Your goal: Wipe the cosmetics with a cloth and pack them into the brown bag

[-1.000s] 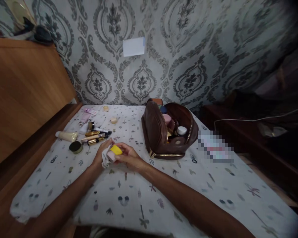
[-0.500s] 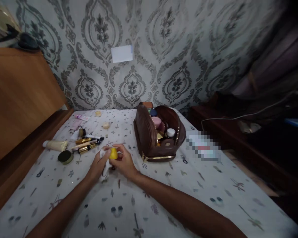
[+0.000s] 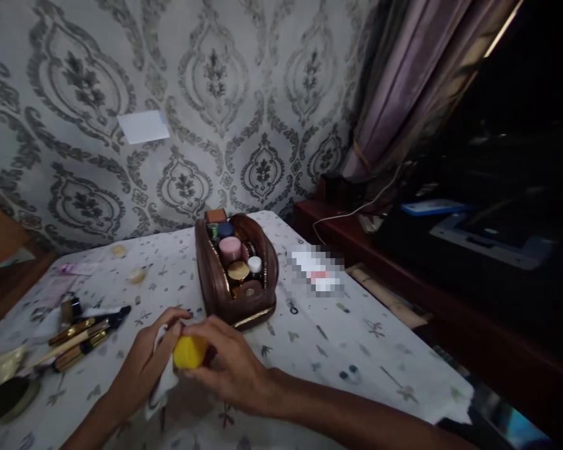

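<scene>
Just in front of the bag, both hands are together over the patterned cloth. My left hand [image 3: 152,356] is closed on a crumpled white cloth or tissue [image 3: 163,387], pressed to the side of a small yellow rounded object [image 3: 189,352]. My right hand [image 3: 234,365] grips the yellow object from the right with thumb and fingers; its exact kind does not show. Beyond them stands an unzipped brown makeup bag [image 3: 206,275]. Inside it are a pink-lidded jar [image 3: 230,249], a gold-lidded jar [image 3: 238,271], a white-capped bottle [image 3: 254,265] and a dark blue lid [image 3: 226,230].
Left lie several cosmetic tubes, gold-cased sticks [image 3: 77,353] and a dark round lid or jar [image 3: 9,399]. Two small pale round items [image 3: 137,275] rest farther back. A blurred-out white item [image 3: 315,267] lies right of the bag, near the table edge. A white cable [image 3: 351,215] crosses the dark furniture.
The view has swung right and come closer, so the bag and tabletop items appear farther left. Both hands still hold the yellow object and white cloth.
</scene>
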Motion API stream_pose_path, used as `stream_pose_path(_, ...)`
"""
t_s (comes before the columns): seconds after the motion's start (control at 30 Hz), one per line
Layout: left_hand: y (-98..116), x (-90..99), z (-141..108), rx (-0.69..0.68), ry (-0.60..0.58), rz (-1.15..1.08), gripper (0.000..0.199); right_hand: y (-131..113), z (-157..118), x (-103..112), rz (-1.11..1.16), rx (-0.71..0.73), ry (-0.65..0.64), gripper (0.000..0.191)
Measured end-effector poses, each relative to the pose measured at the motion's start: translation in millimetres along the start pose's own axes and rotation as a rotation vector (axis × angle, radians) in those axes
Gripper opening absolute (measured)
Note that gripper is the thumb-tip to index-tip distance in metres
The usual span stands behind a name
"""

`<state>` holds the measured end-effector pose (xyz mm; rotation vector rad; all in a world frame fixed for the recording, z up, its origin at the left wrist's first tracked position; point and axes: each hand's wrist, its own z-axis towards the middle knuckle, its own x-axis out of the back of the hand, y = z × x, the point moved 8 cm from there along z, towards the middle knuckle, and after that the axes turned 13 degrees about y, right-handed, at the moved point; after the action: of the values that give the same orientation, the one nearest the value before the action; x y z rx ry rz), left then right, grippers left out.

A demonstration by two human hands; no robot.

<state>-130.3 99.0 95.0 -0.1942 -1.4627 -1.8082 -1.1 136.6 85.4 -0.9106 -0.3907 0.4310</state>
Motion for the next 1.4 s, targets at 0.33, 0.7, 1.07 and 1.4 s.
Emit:
stream_pose_path(0.33, 78.1, -33.0, 30.0, -0.717, 0.013, 0.593, 0.049, -20.1, -8.7, 82.8, -0.057, 0.021, 0.065, 0.044)
stream_pose_path(0.7, 61.8, -54.8, 34.0, -0.642, -0.056, 0.901, 0.048, -20.1, -6.8, 105.4, -0.248, 0.167, 0.152, 0.040)
stream_pose_path(1.07, 51.6, -53.4, 30.4, -0.505, -0.120, 0.851, 0.053, 7.7, -19.0, 61.9, -0.362, 0.250, -0.016, 0.039)
stream_pose_path(1.4, 53.7, -48.3, 30.4, -0.505, -0.083, 0.820, 0.051, 20.3, -26.9, 47.3, -0.392, 0.257, -0.087, 0.037)
